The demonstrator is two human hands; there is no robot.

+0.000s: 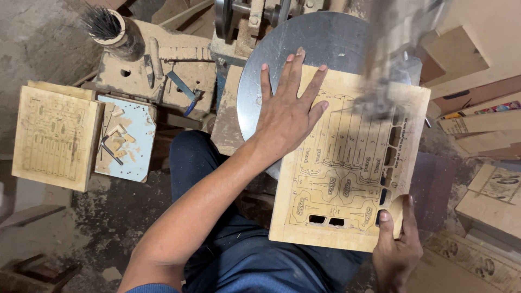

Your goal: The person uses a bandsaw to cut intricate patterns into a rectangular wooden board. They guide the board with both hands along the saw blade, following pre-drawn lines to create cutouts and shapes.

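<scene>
A thin wooden board [347,179] with drawn outlines and several cut slots lies on a round metal saw table [309,43]. My left hand [287,108] presses flat on the board's upper left corner, fingers spread. My right hand [399,244] grips the board's lower right corner, thumb on top. A blurred saw arm [382,65] hangs over the board's upper right part.
A stack of similar marked boards [51,135] rests at the left beside a light blue plate [127,138] with small wood pieces and a hex key. A tin of thin blades [108,27] stands at the top left. More boards [488,201] lie at the right. Sawdust covers the floor.
</scene>
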